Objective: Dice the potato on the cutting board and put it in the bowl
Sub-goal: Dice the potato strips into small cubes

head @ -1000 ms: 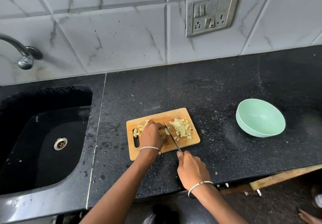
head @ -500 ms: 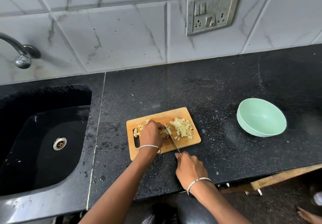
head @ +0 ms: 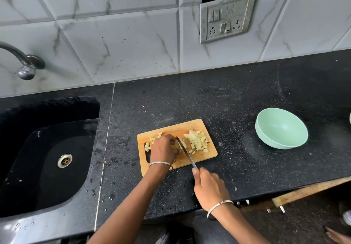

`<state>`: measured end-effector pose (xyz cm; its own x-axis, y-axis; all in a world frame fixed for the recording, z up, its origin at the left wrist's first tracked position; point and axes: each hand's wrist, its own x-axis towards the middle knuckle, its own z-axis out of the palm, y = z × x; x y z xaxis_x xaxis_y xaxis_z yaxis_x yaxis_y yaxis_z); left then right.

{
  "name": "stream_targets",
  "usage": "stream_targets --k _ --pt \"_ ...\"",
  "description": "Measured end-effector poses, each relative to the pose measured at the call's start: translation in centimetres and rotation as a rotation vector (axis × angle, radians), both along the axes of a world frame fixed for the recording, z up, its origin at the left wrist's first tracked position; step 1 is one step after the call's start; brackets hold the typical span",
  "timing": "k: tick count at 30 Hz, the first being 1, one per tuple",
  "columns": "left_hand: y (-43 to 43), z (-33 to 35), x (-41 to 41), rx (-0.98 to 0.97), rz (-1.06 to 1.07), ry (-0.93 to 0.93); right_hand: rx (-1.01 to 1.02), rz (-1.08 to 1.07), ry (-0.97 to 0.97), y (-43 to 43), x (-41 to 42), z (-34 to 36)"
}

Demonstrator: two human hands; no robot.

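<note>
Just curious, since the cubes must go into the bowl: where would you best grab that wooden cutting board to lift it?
By the left short end of the cutting board, coming from the sink side: a handle slot is cut through there, and most potato dice sit at the right end, nearest the bowl.

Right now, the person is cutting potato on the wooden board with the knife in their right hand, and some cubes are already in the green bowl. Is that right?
Not quite. The head view shows the green bowl empty; all the potato cubes lie on the wooden board. The right hand does hold the knife there.
</note>
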<state>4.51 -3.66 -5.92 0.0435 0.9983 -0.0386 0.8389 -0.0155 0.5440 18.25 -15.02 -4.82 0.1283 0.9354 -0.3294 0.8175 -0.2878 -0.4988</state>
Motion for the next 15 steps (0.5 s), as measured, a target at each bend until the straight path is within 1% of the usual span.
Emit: stream_targets --k 3,7,11,15 --pt "-0.28 -0.04 -0.11 -0.004 0.019 -0.013 -0.018 0.009 0.011 0.35 -0.11 -0.65" --pt "-0.25 0.0 -0.39 -0.019 -0.003 0.03 -0.044 0.008 0.005 0.14 -0.35 -0.83" --pt "-0.29 0.12 -0.56 -0.017 -0.006 0.063 -0.001 -0.064 -0.058 -0.18 0.02 -0.57" --pt "-0.39 0.25 -0.47 -0.004 -0.005 0.028 0.011 -0.036 -0.029 0.07 0.58 -0.41"
